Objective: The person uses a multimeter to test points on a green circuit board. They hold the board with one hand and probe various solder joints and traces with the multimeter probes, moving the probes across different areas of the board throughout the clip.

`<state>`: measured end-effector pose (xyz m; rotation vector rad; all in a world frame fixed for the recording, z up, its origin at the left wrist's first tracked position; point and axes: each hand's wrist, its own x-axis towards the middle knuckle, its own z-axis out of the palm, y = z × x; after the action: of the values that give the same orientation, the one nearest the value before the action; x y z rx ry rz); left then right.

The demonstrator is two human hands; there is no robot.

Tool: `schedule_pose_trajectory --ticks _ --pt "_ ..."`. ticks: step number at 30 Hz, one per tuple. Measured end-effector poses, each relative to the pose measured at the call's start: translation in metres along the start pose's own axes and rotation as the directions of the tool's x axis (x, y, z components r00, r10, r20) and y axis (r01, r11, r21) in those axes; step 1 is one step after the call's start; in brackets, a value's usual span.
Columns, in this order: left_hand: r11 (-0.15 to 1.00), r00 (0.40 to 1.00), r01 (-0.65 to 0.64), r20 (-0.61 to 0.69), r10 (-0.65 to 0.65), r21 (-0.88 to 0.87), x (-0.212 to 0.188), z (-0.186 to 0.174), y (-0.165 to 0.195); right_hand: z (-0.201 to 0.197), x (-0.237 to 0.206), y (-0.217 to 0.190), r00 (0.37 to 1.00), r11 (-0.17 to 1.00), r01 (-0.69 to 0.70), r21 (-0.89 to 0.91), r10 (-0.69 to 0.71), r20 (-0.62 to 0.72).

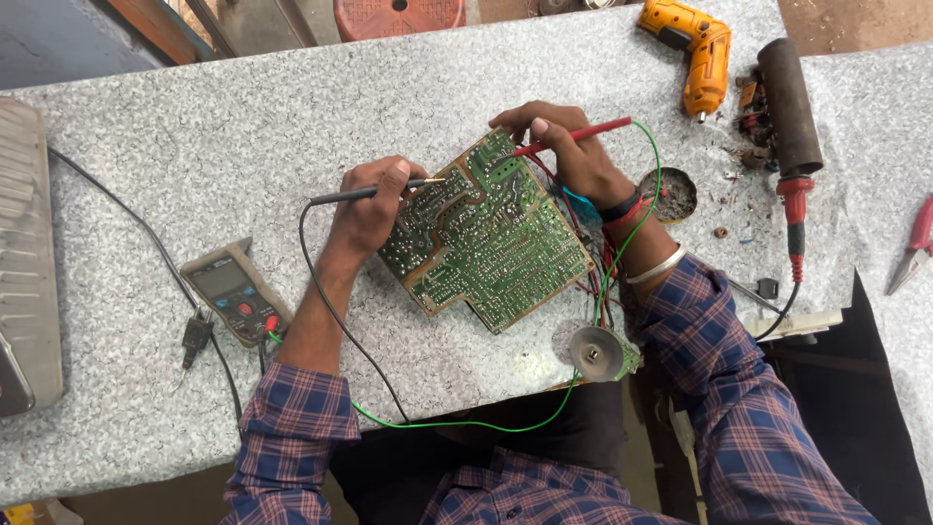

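A green circuit board (486,238) lies solder side up, tilted, on the speckled grey worktop (243,126). My left hand (369,209) grips a black meter probe (374,192), its tip touching the board's upper left part. My right hand (569,151) pinches a red meter probe (578,133) at the board's top edge, tip on the board. A black lead and a green lead run from the probes down over the table's front edge to a grey multimeter (236,292) at the left.
An orange cordless screwdriver (695,49) and a dark cylindrical soldering tool (789,107) lie at the back right. A small round tin (673,194), red-handled pliers (912,248), a round metal motor part (595,352) and a ribbed grey casing (24,253) at the left edge.
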<state>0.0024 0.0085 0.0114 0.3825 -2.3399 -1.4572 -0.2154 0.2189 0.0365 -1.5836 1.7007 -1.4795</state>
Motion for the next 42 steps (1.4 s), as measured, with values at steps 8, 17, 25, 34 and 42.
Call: schedule_pose_trajectory --ticks 8,17,25,34,42 --pt "1.0 1.0 -0.012 -0.003 0.012 -0.009 0.001 -0.001 -0.001 -0.002 0.002 -0.003 0.999 0.997 0.025 -0.079 -0.023 0.029" --pt "1.0 1.0 0.01 0.003 -0.009 -0.017 0.0 0.001 -0.003 0.002 -0.006 0.016 0.998 0.999 0.012 0.041 -0.015 0.066" --pt "1.0 1.0 0.0 0.01 0.0 -0.029 0.001 0.001 -0.005 0.002 -0.006 0.025 0.997 0.998 -0.009 0.061 0.005 0.074" --pt "1.0 1.0 0.004 0.012 -0.004 -0.012 0.001 0.0 -0.002 0.002 -0.005 0.025 0.995 0.995 -0.018 0.101 0.008 0.101" --pt "1.0 1.0 -0.003 0.005 0.003 -0.003 0.001 0.0 -0.006 0.003 -0.004 0.025 0.993 0.993 -0.039 0.111 0.026 0.112"
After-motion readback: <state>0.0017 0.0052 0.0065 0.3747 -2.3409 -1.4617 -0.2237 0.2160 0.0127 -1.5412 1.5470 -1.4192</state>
